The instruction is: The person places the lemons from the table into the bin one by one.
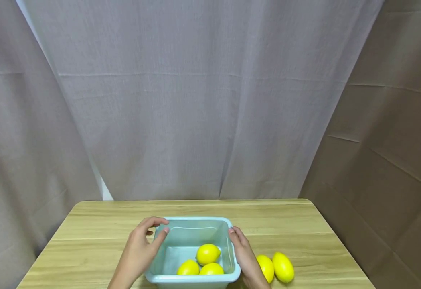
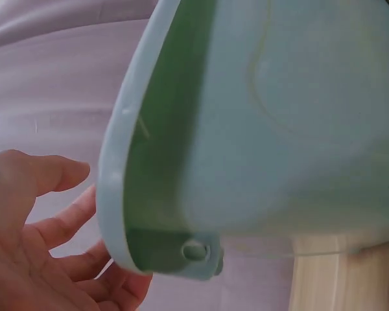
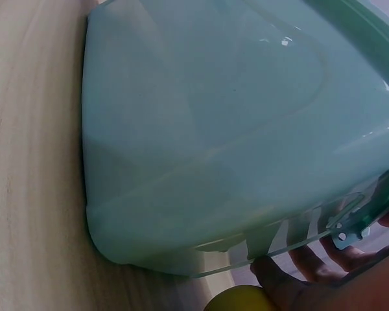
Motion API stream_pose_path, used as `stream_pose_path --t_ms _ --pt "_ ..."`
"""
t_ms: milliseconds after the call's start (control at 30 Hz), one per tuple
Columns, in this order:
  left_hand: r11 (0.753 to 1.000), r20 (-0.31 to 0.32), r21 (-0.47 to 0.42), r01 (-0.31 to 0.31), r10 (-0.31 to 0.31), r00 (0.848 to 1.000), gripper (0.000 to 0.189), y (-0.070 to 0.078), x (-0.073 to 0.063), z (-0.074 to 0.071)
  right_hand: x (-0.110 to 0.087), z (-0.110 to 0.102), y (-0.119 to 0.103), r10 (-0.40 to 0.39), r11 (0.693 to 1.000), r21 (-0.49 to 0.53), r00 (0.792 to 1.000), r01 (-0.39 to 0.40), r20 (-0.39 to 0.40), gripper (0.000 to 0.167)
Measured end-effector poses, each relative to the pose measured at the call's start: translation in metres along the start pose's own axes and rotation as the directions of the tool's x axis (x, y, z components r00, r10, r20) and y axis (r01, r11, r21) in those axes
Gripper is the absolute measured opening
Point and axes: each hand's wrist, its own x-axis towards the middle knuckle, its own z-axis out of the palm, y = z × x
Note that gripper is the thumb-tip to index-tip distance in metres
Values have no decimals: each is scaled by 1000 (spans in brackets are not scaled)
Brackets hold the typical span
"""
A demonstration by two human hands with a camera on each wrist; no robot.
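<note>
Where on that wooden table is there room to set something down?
The light wooden table is bare left of the left hand, behind the pale-blue plastic bin, and right of the two oval yellow lemons outside it. It's crowded between those lemons and the right hand, and where three more lemons cluster inside the bin.

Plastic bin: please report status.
Right hand grips plastic bin at right. Left hand at bin's left, not gripping. Three lemons inside; two lemons outside, near right hand.
</note>
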Motion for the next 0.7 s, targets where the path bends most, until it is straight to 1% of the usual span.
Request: stream_pose_path --t_ms 167,333,467,633,700 --pt "1000 -37 -26 4 -5 999 19 -6 3 -6 0 -1 -1 8 1000 -24 1000 -8 -8 68" --pt "999 -75 -41 14 -17 997 23 -12 10 -8 -3 -2 -2 -4 1000 -1 1000 4 -7 66" --pt "997 -66 -72 37 -41 997 29 -19 13 -6 -4 -3 -3 -10 1000 2 1000 10 -9 66" --pt "989 -42 -119 91 -96 994 35 -30 13 -3 -2 -1 -4 10 1000 -6 1000 -10 3 69" --pt "987 -35 -127 101 -107 994 37 -33 12 -1 -2 -1 -4 16 1000 -1 1000 -16 10 70"
